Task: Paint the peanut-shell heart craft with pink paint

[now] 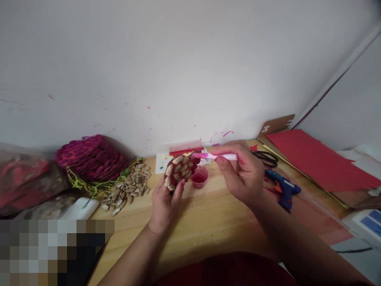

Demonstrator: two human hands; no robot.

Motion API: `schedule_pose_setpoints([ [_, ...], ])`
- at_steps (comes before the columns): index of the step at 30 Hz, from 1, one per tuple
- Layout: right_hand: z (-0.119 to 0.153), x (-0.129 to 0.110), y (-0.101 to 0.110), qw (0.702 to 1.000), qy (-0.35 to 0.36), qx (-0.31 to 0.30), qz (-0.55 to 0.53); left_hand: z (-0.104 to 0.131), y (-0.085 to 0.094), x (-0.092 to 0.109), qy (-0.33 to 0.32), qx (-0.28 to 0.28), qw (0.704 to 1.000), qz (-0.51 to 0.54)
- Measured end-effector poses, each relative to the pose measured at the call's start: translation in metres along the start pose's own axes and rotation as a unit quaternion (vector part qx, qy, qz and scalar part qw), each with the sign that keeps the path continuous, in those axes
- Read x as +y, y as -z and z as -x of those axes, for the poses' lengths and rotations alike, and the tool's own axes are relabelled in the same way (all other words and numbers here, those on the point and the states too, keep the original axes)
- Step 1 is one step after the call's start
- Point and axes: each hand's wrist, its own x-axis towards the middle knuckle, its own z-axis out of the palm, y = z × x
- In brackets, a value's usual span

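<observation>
**One wide view, worn on the head**

The camera looks forward and down from the near side of the wooden bench (202, 226), above the wearer's dark red clothing (226, 272). It faces the bench's back edge and the white wall (178, 71), which fills much of the upper half. The left hand (165, 194) and right hand (244, 172) are close, around mid-frame; the bench's left edge slants at lower left.

Table (205, 230): pale wood, visible grain. At left, a purple stack (92, 159) edged by green string (85, 186); just beside it, loose shells (132, 186), scattered. Toward the rear, printed paper (161, 163). Near it, a small cup (199, 186) containing red liquid. At right, a blue glue gun (287, 190).
</observation>
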Motion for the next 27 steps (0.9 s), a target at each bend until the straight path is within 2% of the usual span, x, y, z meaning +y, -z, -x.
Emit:
schedule_pose_setpoints([
  [4, -0.001, -0.001, 0.000, 1.000, 0.005, -0.018, 0.002, 0.001, 0.000, -0.001, 0.002, -0.002, 1.000, -0.010],
  [10, -0.003, 0.002, -0.001, 1.000, -0.005, 0.004, 0.010, 0.000, -0.001, -0.006, -0.031, 0.006, 0.999, -0.033],
  [18, -0.002, 0.003, -0.002, 1.000, -0.014, -0.006, -0.006, 0.002, 0.001, -0.012, -0.073, 0.002, 0.996, -0.059],
  [27, -0.003, 0.003, 0.001, 0.999, -0.034, 0.001, -0.012, 0.001, 0.001, -0.013, -0.058, -0.003, 0.995, -0.085],
])
